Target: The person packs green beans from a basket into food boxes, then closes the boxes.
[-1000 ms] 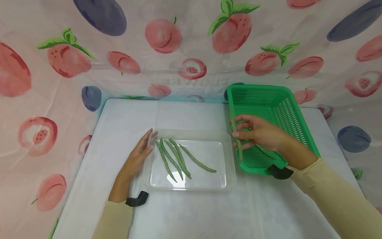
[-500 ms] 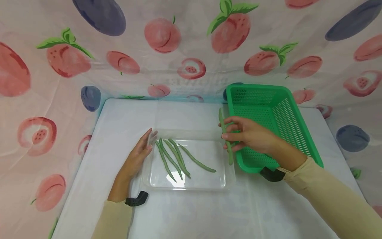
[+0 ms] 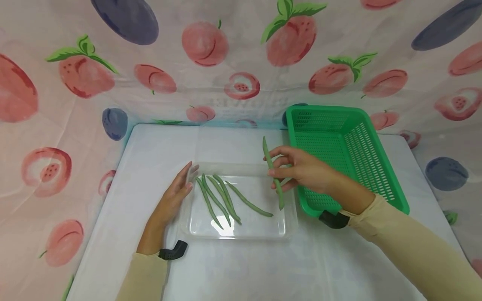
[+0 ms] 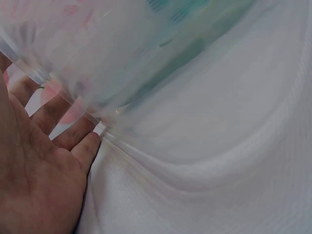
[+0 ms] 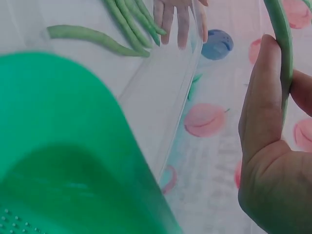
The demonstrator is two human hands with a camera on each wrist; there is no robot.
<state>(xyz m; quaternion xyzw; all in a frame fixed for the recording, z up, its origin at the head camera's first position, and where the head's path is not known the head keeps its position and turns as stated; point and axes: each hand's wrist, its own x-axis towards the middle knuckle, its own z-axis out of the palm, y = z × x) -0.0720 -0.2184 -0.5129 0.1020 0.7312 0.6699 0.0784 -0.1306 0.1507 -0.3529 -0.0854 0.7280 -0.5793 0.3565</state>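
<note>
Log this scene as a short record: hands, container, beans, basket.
Left hand: touching the left side of the clear container
Right hand: holds one green bean at the container's right end
Container: see-through, on a white tabletop
Beans inside: five; four lie close together, one slants off right
Basket: green, perforated, right of the container, its inside partly hidden

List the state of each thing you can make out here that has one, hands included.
Left hand: fingers extended, touching the container's left end.
Right hand: pinching one bean.
Held bean: whole, raised over the container's right end.
Clear container: upright, uncovered, holding beans.
Five loose beans: whole, lying in the container, mostly leftward.
Green basket: upright, open-topped, floor partly hidden by the right arm.
</note>
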